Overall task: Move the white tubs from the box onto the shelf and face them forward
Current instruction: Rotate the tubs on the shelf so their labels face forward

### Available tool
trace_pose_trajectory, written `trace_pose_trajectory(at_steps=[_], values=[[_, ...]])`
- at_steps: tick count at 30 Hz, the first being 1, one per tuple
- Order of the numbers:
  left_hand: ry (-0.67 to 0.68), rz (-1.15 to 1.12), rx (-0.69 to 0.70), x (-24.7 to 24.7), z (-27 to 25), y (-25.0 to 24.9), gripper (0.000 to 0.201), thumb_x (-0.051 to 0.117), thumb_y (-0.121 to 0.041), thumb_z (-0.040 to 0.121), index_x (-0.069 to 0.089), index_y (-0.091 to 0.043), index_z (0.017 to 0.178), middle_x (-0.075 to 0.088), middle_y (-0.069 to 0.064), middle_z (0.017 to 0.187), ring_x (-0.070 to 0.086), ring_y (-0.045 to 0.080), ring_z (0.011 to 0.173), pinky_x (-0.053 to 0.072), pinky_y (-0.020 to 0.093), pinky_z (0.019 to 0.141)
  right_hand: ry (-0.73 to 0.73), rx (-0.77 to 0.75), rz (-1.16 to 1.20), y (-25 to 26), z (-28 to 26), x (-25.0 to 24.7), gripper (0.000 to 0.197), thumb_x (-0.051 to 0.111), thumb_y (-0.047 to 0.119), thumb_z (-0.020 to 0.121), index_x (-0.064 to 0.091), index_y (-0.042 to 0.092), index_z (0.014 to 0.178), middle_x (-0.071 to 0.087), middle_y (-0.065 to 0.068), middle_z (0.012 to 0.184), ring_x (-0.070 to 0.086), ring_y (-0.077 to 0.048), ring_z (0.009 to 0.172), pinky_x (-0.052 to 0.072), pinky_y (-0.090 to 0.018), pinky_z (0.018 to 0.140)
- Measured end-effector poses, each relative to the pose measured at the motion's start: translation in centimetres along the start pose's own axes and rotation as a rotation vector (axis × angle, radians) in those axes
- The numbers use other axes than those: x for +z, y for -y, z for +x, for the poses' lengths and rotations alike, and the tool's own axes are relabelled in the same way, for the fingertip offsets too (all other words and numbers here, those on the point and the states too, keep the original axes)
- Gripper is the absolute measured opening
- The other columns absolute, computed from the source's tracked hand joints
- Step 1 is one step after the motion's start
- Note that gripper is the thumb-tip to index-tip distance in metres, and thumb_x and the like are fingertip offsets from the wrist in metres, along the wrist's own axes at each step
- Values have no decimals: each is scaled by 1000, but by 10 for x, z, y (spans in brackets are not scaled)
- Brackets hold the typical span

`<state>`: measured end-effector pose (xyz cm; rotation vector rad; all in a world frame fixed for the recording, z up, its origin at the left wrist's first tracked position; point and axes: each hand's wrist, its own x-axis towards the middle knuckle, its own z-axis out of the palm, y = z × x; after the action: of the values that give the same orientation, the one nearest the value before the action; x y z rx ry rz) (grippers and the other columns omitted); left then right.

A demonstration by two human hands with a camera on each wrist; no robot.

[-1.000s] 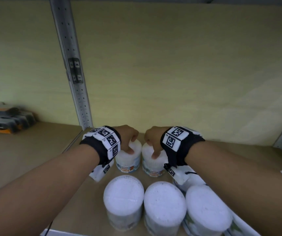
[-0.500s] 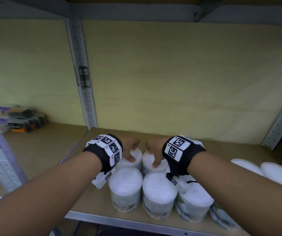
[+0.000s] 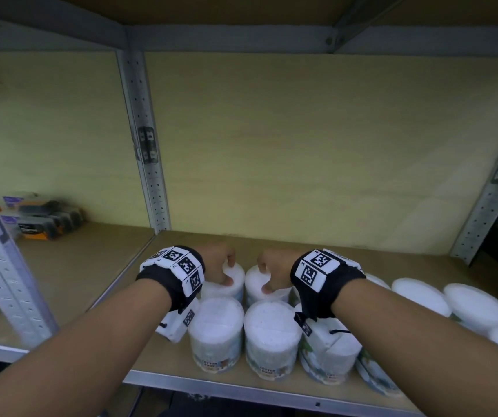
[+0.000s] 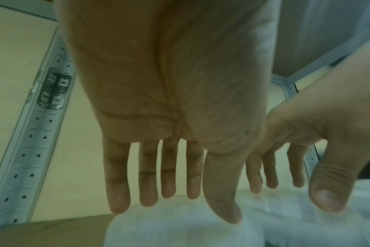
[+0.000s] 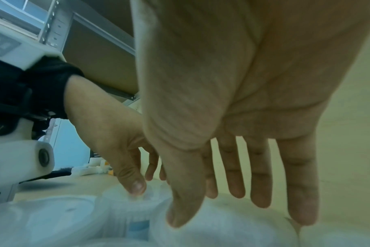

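Several white tubs stand on the wooden shelf (image 3: 302, 245). My left hand (image 3: 223, 275) hangs over the back-left tub (image 3: 237, 270), and my right hand (image 3: 267, 276) over the back-right tub (image 3: 253, 281). The left wrist view shows the left hand (image 4: 190, 210) with straight fingers, their tips at the lid rim of its tub (image 4: 180, 230). The right wrist view shows the same for the right hand (image 5: 220, 212) over its tub (image 5: 222, 230). Neither hand grips. Front-row tubs (image 3: 216, 326) (image 3: 272, 329) show labels toward me. The box is out of view.
More white tubs (image 3: 419, 296) (image 3: 476, 305) stand at the right of the shelf. A perforated metal upright (image 3: 148, 164) divides the bays; dark and orange packs (image 3: 46, 221) lie in the left bay. The shelf's metal front edge (image 3: 241, 389) runs below the front row.
The head view has pulled back, so more of the shelf frame shows. Both hands stay over the two back tubs, and their fingers have loosened from the lids.
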<state>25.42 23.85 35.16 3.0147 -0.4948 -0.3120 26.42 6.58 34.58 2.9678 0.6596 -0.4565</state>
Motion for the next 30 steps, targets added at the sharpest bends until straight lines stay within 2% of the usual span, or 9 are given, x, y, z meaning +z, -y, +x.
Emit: trace_pose_trajectory(at_steps=[4, 8, 10, 14, 20, 23, 26, 28, 30], values=[[-81, -124, -29, -9, -5, -6, 42, 60, -29, 87, 53, -17, 127, 56, 3, 127, 56, 19, 108, 45, 25, 84, -103, 14, 65, -6, -21, -5, 34, 54, 26, 95, 57, 7, 123, 59, -11, 127, 58, -29, 112, 47, -33, 89], [-82, -177, -42, -12, -11, -27, 46, 56, -17, 87, 50, -15, 132, 52, 4, 131, 53, 20, 117, 45, 26, 93, -174, 65, 152, -18, -51, -6, 29, 54, 26, 92, 61, 11, 115, 60, -7, 120, 60, -29, 107, 51, -36, 91], [-97, -170, -33, -10, -17, -40, 46, 55, -19, 88, 50, -14, 133, 53, 4, 130, 53, 20, 116, 44, 26, 92, -195, 92, 176, -25, -69, -4, 24, 52, 22, 91, 64, 9, 108, 63, -9, 115, 61, -30, 102, 53, -40, 90], [-139, -184, -15, -4, -26, -64, 44, 59, -28, 87, 54, -12, 127, 59, 7, 125, 57, 23, 111, 49, 35, 96, -262, 112, 184, -37, -107, 2, 30, 50, 23, 94, 60, 12, 119, 57, -8, 126, 58, -27, 112, 49, -36, 94], [-224, -191, 93, -2, -62, -106, 38, 59, -30, 88, 58, -13, 121, 59, 6, 123, 56, 21, 111, 45, 29, 90, -371, 94, 239, -46, -165, 9, 28, 54, 30, 92, 60, 18, 116, 58, -3, 123, 57, -21, 110, 48, -33, 91], [-285, -230, 121, -1, -91, -123, 34, 59, -34, 88, 59, -19, 118, 58, -1, 118, 56, 16, 106, 45, 26, 88, -490, 48, 266, -44, -205, 13, 23, 54, 32, 92, 62, 20, 109, 61, 4, 113, 57, -16, 104, 48, -28, 87], [-369, -328, 156, 6, -126, -139, 29, 58, -38, 89, 57, -28, 116, 56, -10, 114, 54, 7, 103, 43, 19, 86, -635, -21, 307, -41, -257, 14, 16, 55, 37, 91, 63, 28, 102, 62, 16, 102, 58, -5, 94, 48, -23, 82], [-446, -427, 224, 12, -158, -150, 22, 58, -39, 88, 56, -37, 110, 55, -21, 108, 54, -3, 100, 42, 11, 83, -718, -47, 323, -34, -300, 5, 14, 55, 40, 91, 64, 32, 98, 64, 22, 94, 59, 2, 90, 49, -18, 79], [-467, -553, 244, 22, -189, -161, 15, 61, -40, 86, 58, -41, 101, 58, -25, 102, 56, -5, 96, 46, 10, 80, -771, -102, 361, -31, -347, -7, 17, 53, 43, 89, 67, 34, 95, 65, 23, 90, 60, 5, 90, 49, -16, 79]])
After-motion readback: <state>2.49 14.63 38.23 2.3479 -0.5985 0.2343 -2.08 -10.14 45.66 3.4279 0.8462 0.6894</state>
